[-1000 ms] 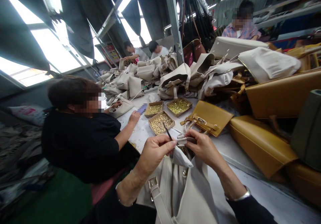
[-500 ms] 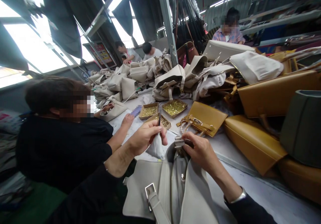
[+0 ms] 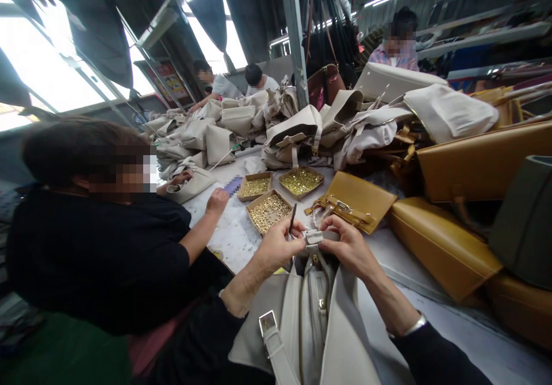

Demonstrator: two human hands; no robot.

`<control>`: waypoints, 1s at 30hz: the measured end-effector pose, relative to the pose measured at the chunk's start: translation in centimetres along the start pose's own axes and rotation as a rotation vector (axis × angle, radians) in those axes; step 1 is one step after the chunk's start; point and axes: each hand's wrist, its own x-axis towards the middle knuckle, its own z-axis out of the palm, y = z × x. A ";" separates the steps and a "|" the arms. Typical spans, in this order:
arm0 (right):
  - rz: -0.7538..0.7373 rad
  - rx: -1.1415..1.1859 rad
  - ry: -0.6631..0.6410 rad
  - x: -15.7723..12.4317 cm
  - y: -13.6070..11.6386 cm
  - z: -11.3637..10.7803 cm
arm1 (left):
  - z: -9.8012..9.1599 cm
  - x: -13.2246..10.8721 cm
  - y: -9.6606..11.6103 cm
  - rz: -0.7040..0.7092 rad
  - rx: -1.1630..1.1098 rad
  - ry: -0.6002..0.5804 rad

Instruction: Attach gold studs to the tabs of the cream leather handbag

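A light grey handbag point(image 3: 345, 327) stands in front of me, its top facing up, with zips and a silver buckle point(image 3: 268, 323) on a strap. At its far end sticks up a small folded leather tab point(image 3: 314, 237). My right hand point(image 3: 348, 246) is closed on the tab's right side, thumb and fingers pinching. From the left, my left hand point(image 3: 278, 246) meets the tab with its fingertips. A slender dark tool point(image 3: 293, 217), pen-like, is held in that hand and points upward; its lower end is hidden.
Beyond my hands are cardboard trays of small gold-coloured pieces point(image 3: 268, 211). To the right lie mustard handbags point(image 3: 362, 201) and a dark green bag point(image 3: 524, 224). Pale bags point(image 3: 219, 143) are heaped at the back. A co-worker in black point(image 3: 99, 247) sits close on my left.
My left hand has come right and down to the tab, still with the dark tool. The right hand stays at the tab. One tray of gold pieces is now less covered.
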 end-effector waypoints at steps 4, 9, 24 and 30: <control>0.012 0.023 0.006 0.0 0.1 0.3 | 0.5 -0.7 -0.4 -0.002 0.068 -0.035; -0.007 0.024 0.016 -0.1 0.0 0.4 | 1.5 -1.1 -1.5 -0.092 -0.152 0.014; -0.099 -0.217 0.030 -0.5 -1.5 -0.3 | 2.7 -1.1 -0.7 0.008 0.115 0.142; -0.246 -0.386 0.129 -0.6 -1.5 0.4 | 3.3 -1.1 -0.9 0.036 0.064 0.185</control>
